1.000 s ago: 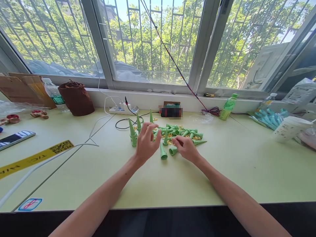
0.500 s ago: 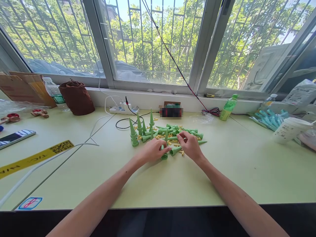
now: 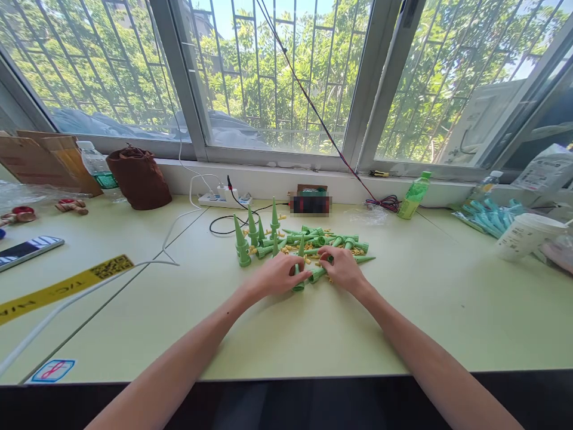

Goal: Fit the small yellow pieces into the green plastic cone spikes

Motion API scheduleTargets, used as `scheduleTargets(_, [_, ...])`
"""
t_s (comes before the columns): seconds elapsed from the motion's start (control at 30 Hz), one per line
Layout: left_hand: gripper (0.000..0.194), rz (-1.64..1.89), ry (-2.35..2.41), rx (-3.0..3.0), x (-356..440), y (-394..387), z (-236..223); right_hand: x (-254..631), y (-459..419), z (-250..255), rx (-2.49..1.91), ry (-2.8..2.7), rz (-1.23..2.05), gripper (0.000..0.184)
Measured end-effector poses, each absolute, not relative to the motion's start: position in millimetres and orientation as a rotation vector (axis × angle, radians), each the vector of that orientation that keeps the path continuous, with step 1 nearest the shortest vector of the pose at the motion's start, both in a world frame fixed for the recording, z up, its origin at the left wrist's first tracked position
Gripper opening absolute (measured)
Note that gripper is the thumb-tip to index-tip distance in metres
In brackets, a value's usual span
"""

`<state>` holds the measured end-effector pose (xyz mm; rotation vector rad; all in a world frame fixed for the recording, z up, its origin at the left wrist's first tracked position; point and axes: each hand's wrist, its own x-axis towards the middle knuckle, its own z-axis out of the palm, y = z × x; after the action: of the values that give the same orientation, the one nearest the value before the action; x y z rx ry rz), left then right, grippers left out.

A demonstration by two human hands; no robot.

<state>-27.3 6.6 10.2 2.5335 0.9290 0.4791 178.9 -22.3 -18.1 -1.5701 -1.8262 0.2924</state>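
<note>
My left hand (image 3: 283,273) is closed around a green plastic cone (image 3: 298,285) near the front of the pile; its hollow, ringed lower end shows below my fingers. Close to its right, my right hand (image 3: 344,267) has its fingertips pinched low over small yellow plastic pieces (image 3: 313,251). Whatever lies between those fingertips is hidden. Another green cone (image 3: 317,273) rests on its side between my hands. Behind them spreads a heap of similar cones (image 3: 353,239) mixed with yellow pieces. Several cones (image 3: 242,242) stand upright at the left, points up.
A power strip (image 3: 210,199) with cables and a dark device (image 3: 310,204) sit along the window wall. On the right are a green bottle (image 3: 414,196) and a white cup (image 3: 528,236). A brown pouch (image 3: 139,178), a phone (image 3: 31,251) and a white cable (image 3: 80,292) lie left.
My right hand has shifted slightly down and toward the left, its fingertips dropping to the yellow pieces. My left hand stays nearly still on its cone.
</note>
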Motion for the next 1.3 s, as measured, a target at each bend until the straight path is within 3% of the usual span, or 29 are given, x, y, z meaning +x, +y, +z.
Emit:
scheduleTargets(0.53, [0.024, 0.605, 1.018, 2.667, -26.3, 5.0, 14.0, 180.7, -19.7, -18.1, -1.594, -1.816, 0.327, 0.015])
scheduleTargets(1.3, [0.021, 0.750, 0.981, 2.689, -25.4, 3.5, 13.7, 179.0, -17.7, -22.3, -1.498, -1.798, 0.388, 0.015])
